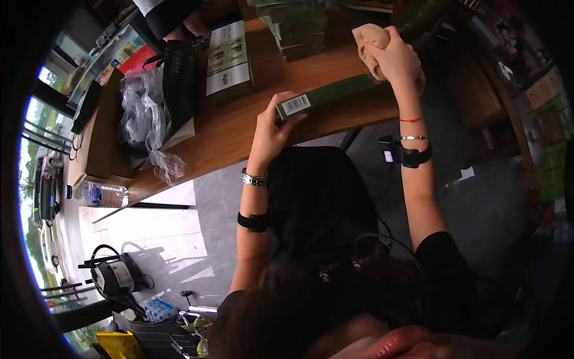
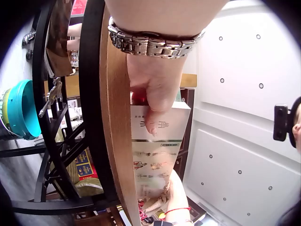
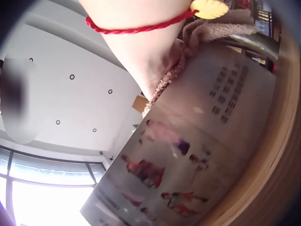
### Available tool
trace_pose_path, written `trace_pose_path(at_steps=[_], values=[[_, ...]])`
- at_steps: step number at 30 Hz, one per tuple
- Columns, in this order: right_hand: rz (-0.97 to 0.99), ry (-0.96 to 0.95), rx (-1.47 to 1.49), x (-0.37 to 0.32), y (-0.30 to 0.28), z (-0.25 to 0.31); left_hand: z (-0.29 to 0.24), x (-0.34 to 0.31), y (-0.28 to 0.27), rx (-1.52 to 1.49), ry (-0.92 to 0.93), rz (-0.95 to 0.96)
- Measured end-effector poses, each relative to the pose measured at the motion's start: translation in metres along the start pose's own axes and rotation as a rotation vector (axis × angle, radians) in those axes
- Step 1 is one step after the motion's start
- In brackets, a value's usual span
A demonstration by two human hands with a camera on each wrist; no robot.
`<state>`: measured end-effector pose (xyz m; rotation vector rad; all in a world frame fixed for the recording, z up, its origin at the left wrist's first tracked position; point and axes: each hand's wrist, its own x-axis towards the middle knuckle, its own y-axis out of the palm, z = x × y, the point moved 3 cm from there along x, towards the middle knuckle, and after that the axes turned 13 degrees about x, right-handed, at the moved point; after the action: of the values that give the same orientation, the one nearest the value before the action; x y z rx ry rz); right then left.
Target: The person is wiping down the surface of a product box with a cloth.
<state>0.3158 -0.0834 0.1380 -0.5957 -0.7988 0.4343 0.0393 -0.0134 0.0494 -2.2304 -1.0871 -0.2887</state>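
Your left fingers (image 1: 283, 98) grip the green box (image 1: 338, 96) by its barcoded end, along the desk (image 1: 230, 122) edge; your right fingers (image 1: 384, 55) clutch a tan cloth (image 1: 371, 37). Best brace that end and wipe lightly.

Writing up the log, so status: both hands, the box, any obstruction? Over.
Left hand grips box near barcode. Right hand holds tan cloth at box's other end. Nothing visibly blocking either hand.

Head view from above, close opposed wrist views, one shared box (image 2: 156, 153)
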Motion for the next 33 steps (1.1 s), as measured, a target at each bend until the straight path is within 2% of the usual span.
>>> trace_pose_path(at_steps=[1, 2, 4, 5, 7, 8, 9, 11, 12, 15, 16, 18, 22, 24, 25, 27, 28, 30, 32, 33], values=[[0.001, -0.002, -0.007, 0.000, 0.000, -0.006, -0.002, 0.001, 0.001, 0.061, 0.032, 0.034], [-0.090, -0.047, 0.059, -0.002, 0.002, -0.013, -0.002, 0.001, 0.001, 0.054, 0.031, 0.035], [-0.242, -0.072, 0.169, -0.015, 0.009, -0.021, -0.012, 0.000, 0.006, 0.318, 0.324, 0.158], [-0.292, -0.099, 0.192, -0.024, 0.023, -0.027, -0.015, 0.000, 0.008, 0.315, 0.327, 0.159], [-0.309, -0.294, 0.151, -0.050, 0.042, -0.018, -0.022, -0.002, 0.015, 0.615, 0.433, 0.223], [-0.247, -0.250, 0.134, -0.054, 0.044, -0.014, -0.017, -0.003, 0.015, 0.676, 0.427, 0.243], [-0.252, -0.186, 0.215, -0.059, 0.050, -0.011, -0.017, -0.002, 0.016, 0.684, 0.426, 0.238], [-0.187, -0.234, 0.136, -0.076, 0.052, 0.018, -0.017, -0.003, 0.014, 0.543, 0.270, 0.093], [-0.159, -0.255, 0.169, -0.090, 0.055, 0.034, -0.019, -0.001, 0.013, 0.517, 0.241, 0.105], [-0.037, -0.346, 0.282, -0.130, 0.064, 0.088, -0.007, 0.001, 0.010, 0.384, 0.241, 0.037], [-0.046, -0.348, 0.249, -0.142, 0.069, 0.100, -0.003, 0.005, 0.009, 0.352, 0.372, -0.037], [-0.084, -0.375, 0.216, -0.149, 0.075, 0.107, 0.005, 0.000, 0.005, 0.320, 0.303, -0.005], [-0.012, -0.422, 0.363, -0.126, 0.065, 0.084, 0.002, 0.000, 0.005, 0.279, 0.201, 0.041], [-0.052, -0.348, 0.286, -0.103, 0.057, 0.055, 0.002, 0.001, 0.004, 0.347, 0.227, 0.050], [-0.091, -0.252, 0.202, -0.091, 0.055, 0.034, 0.001, 0.000, 0.005, 0.411, 0.249, 0.061], [-0.253, -0.242, -0.074, -0.066, 0.052, -0.007, 0.001, 0.000, 0.005, 0.405, 0.216, 0.068], [-0.211, -0.176, -0.088, -0.052, 0.052, -0.027, -0.001, 0.000, 0.004, 0.391, 0.219, 0.071], [-0.182, -0.172, -0.045, -0.032, 0.049, -0.050, -0.002, 0.000, 0.003, 0.377, 0.220, 0.072], [-0.180, -0.189, -0.019, -0.025, 0.049, -0.061, -0.003, 0.000, 0.001, 0.496, 0.181, -0.051], [-0.128, -0.090, 0.042, -0.025, 0.044, -0.058, -0.001, -0.003, -0.001, 0.590, -0.025, -0.068]])
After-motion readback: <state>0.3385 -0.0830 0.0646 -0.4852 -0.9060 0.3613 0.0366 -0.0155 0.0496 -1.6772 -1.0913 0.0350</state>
